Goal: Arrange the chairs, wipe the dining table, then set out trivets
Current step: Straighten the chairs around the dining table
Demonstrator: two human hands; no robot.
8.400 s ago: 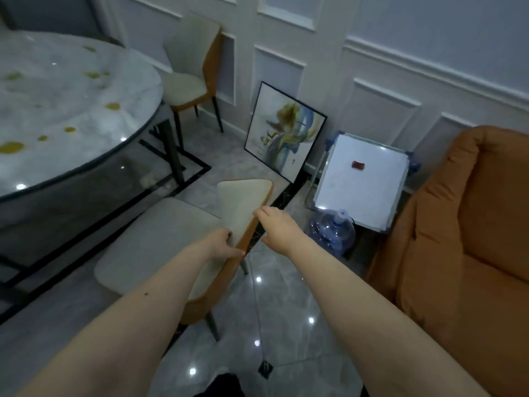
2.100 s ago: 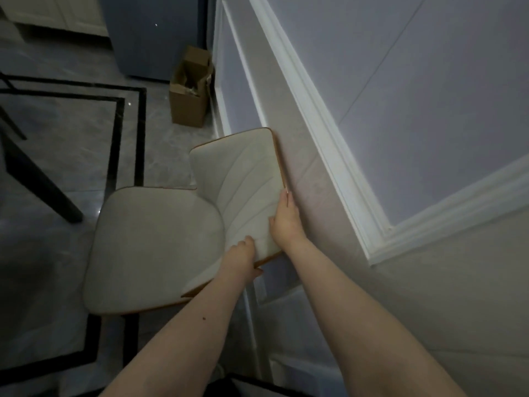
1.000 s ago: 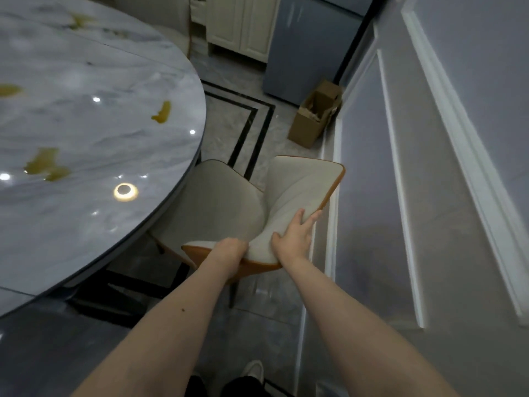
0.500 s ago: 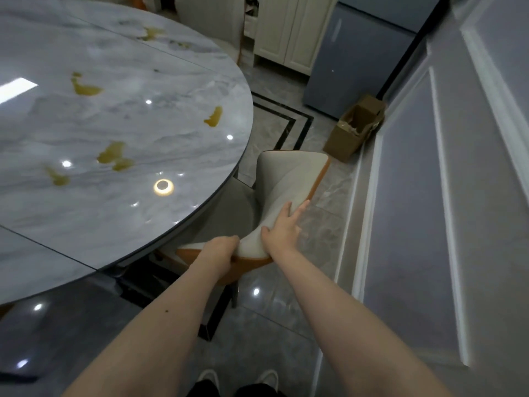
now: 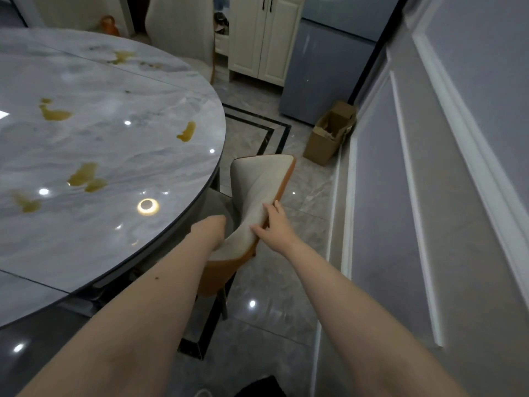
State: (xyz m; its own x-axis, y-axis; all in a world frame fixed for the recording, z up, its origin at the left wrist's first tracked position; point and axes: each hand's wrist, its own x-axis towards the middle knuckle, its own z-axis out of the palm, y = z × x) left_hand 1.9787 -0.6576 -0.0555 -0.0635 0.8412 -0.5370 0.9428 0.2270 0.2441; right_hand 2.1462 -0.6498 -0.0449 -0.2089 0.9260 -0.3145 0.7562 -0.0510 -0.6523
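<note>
A cream chair with an orange shell point(image 5: 257, 184) stands at the right edge of the round marble dining table point(image 5: 94, 156), its seat mostly hidden under the tabletop. My left hand point(image 5: 211, 229) grips the near end of the backrest; its fingers are hidden behind the cushion. My right hand point(image 5: 274, 226) holds the backrest's top edge, with the thumb on the cream front and the fingers along the orange rim. Several yellow spills point(image 5: 86, 177) lie on the tabletop.
A panelled wall point(image 5: 429, 173) runs close along the right, leaving a narrow strip of tiled floor. A cardboard box point(image 5: 329, 133) sits by the wall ahead, next to a grey appliance point(image 5: 323, 70). Another chair point(image 5: 183, 32) stands at the table's far side, by cream cabinet doors point(image 5: 263, 35).
The chair has slid further under the table, so less of its seat shows. Both hands stay on the backrest and have moved with it toward the table.
</note>
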